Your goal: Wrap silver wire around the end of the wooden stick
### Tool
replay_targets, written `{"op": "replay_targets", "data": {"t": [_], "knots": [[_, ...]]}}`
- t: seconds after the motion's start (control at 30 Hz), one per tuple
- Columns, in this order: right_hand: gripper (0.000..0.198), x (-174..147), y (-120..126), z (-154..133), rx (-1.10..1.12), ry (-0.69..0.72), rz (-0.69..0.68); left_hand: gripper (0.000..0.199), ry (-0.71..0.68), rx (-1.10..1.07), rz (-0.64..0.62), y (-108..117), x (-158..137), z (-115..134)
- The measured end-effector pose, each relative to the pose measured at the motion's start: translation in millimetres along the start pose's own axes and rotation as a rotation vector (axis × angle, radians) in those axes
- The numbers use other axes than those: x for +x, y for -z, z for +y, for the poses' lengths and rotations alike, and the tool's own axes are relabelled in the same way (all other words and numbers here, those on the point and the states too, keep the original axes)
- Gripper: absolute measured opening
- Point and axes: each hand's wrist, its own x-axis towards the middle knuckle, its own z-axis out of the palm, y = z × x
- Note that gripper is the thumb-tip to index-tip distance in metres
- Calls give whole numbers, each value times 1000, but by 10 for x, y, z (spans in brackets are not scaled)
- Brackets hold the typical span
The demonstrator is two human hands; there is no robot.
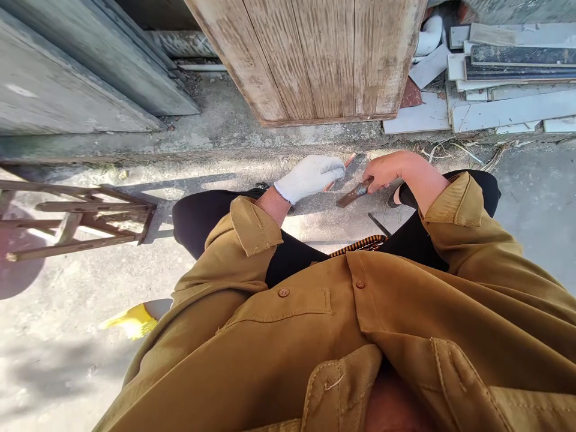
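The gloved left hand [311, 177] grips a thin stick [350, 160], long axis diagonal, far end pointing forward-right. The bare right hand [382, 170], fingers closed, clasps a brown tool [352, 194] pointing left and bodyward, over the concrete [535, 198].

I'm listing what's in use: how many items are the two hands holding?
2: a thin reddish stick in the gloved left hand, and a brown tool in the bare right hand. Anything smaller inside either grip may be hidden.
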Motion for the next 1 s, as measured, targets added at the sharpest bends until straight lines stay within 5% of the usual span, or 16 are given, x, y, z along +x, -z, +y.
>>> {"op": "replay_targets", "data": {"t": [0.1, 0.17, 0.37, 0.43, 0.53, 0.7, 0.87, 1.0], "knots": [[11, -91, 4, -32, 176, 128, -187, 29, 54, -17, 52, 23, 27, -58], [12, -200, 62, 3, 272, 219, -158, 27, 107, -25, 97, 45, 46, -72], [20, -301, 212, 218, 901, 600, 471, 26, 139, -74, 84, 36, 54, 3], [27, -211, 214, 245, 898, 476, 643, 29, 86, -91, 34, 24, 40, 46], [26, -74, 194, 215, 498, 147, 719, 31, 16, -89, -60, 27, 19, 98], [17, -10, 106, 108, -127, -51, 332, 30, -21, -45, -153, 29, 1, 112], [11, -11, 3, 74, -84, 159, -121, 24, -9, -20, -84, -5, 19, 10], [12, -47, 24, 55, 33, 279, -197, 29, 53, -52, -32, 4, 41, -59]]}}
